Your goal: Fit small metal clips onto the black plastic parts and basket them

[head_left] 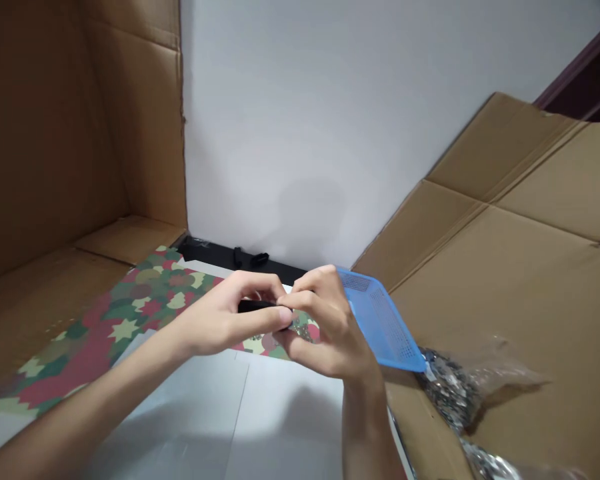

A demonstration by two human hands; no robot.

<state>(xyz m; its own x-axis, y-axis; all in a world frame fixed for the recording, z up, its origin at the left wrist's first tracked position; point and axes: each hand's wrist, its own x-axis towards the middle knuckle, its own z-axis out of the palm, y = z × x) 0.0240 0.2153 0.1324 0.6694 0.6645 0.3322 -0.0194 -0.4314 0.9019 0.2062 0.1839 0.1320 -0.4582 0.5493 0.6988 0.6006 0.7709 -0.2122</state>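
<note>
Between the thumb and fingers of my left hand (223,317) is a slim black object (253,306), mostly covered, so its kind is unclear. My right hand (327,323) meets it at the right end, its fingers bent and closed against my left fingertips. A bit of dark blue shows under the left thumb tip. What the right fingers pinch is hidden. Both hands are above the table, over a sheet of patterned paper (145,310) in red, green and cream. Small shiny bits (303,327) show on it between my hands.
A blue plastic basket (413,360) stands just right of my right hand. Clear bags of metal parts (450,390) lie beyond it on cardboard (530,287). White sheets (280,393) cover the table's near part. Cardboard walls rise left and right; a white wall (300,133) is behind.
</note>
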